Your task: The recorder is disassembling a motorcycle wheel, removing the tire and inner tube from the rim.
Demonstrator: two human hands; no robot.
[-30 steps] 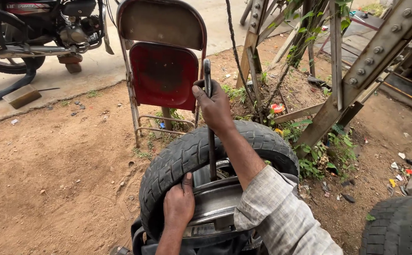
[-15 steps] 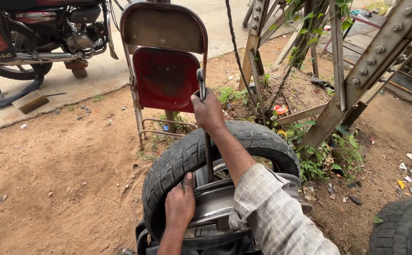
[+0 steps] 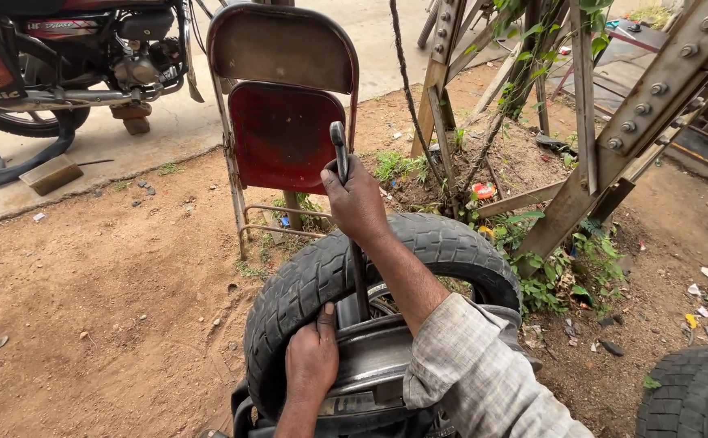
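I am looking down at a motorcycle tyre (image 3: pixel 305 284) that stands upright on bare dirt ground (image 3: pixel 111 300), just in front of me. It is black with worn tread, and it is mounted on a shiny metal rim (image 3: pixel 370 365).

My right hand (image 3: pixel 358 203) is closed in a full grip around the upper part of a dark metal tyre lever (image 3: pixel 340 146). The lever stands nearly upright, its top poking out above my fist, and its lower end goes down between the tyre's edge and the rim. My left hand (image 3: pixel 312 361) lies flat with fingers spread, pressing on the tyre's sidewall where it meets the rim; it grips nothing.

I judge this to be the prying step: the lever is seated, and the tyre's edge looks not yet lifted over the rim. The next move, as I see it, calls for steady leverage on the handle while my left hand braces the wheel against tipping.

Behind the tyre stands a red folding metal chair (image 3: pixel 285 138). A parked motorcycle (image 3: pixel 70 57) is at the upper left, and rusty bolted steel beams (image 3: pixel 654 105) rise at the right.
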